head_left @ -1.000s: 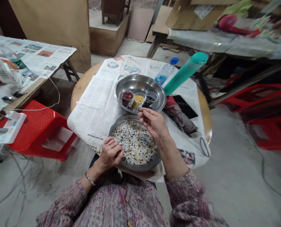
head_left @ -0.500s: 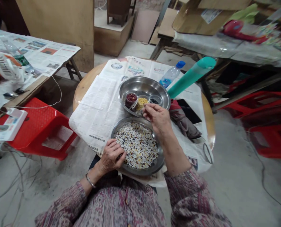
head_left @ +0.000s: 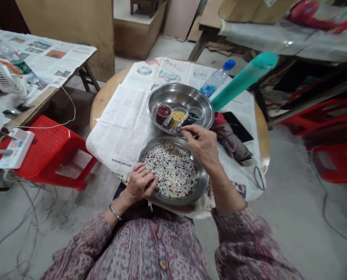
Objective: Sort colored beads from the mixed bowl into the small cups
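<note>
A steel basin point(head_left: 204, 190) of mixed white, black, yellow and reddish grains point(head_left: 170, 171) sits at the table's near edge. My left hand point(head_left: 140, 181) is closed on its left rim, with fingers curled over the edge. Behind it stands a second steel basin point(head_left: 162, 93) holding three clear cups: red beans point(head_left: 163, 111), yellow beans point(head_left: 178, 116) and black beans point(head_left: 193, 116). Thumb and forefinger pinched, my right hand point(head_left: 202, 146) is over this basin's near rim, just in front of the cups. Whatever is between those fingertips is too small to make out.
Newspaper point(head_left: 115, 128) covers the round table. A plastic bottle point(head_left: 217, 79), a green tube point(head_left: 245, 81), a crumpled cloth point(head_left: 232, 142) and a dark flat object point(head_left: 237, 126) lie right of the basins. A red stool point(head_left: 51, 151) with a power strip point(head_left: 16, 149) stands left.
The camera view has shifted slightly. My right hand has drawn a little toward me and to the right, away from the cups, still pinched. My left hand stays on the near basin's rim.
</note>
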`<state>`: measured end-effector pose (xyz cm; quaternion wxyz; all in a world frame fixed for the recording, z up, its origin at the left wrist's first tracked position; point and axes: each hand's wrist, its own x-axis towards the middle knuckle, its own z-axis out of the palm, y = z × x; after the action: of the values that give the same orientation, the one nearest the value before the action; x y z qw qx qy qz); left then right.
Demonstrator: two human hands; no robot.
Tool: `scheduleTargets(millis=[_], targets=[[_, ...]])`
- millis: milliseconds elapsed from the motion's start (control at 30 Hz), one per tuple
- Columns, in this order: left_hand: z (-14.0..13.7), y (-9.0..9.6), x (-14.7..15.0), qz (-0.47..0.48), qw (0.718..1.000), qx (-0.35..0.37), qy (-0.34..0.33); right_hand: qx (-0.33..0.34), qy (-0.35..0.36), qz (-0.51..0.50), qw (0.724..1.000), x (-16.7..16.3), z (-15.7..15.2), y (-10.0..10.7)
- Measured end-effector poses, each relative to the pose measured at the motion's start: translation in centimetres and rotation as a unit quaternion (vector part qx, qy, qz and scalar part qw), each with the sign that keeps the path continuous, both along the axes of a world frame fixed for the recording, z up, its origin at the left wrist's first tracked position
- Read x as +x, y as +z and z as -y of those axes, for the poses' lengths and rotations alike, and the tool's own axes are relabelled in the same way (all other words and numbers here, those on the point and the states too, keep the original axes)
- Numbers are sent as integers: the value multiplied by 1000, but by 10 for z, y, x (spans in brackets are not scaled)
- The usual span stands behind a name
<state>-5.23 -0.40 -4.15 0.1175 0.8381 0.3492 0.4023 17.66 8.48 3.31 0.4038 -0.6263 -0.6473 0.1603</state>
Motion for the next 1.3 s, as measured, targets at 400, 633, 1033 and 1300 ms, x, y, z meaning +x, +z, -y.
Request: scheduleTargets(millis=[400, 633, 1033, 1300], targets=[[-1, 3, 2, 1, 1000, -13, -7, -109, 82, 8, 991, 7, 117, -42], [-1, 4, 2, -14, 1000, -16, -4, -99, 106, 104, 984, -2, 134, -50], [-1, 6, 3, -13, 1000, 0, -8, -85, 109, 234, 962, -16, 134, -48], [-1, 4, 3, -12, 1000, 0, -3, -97, 113, 255, 955, -18, 132, -46]])
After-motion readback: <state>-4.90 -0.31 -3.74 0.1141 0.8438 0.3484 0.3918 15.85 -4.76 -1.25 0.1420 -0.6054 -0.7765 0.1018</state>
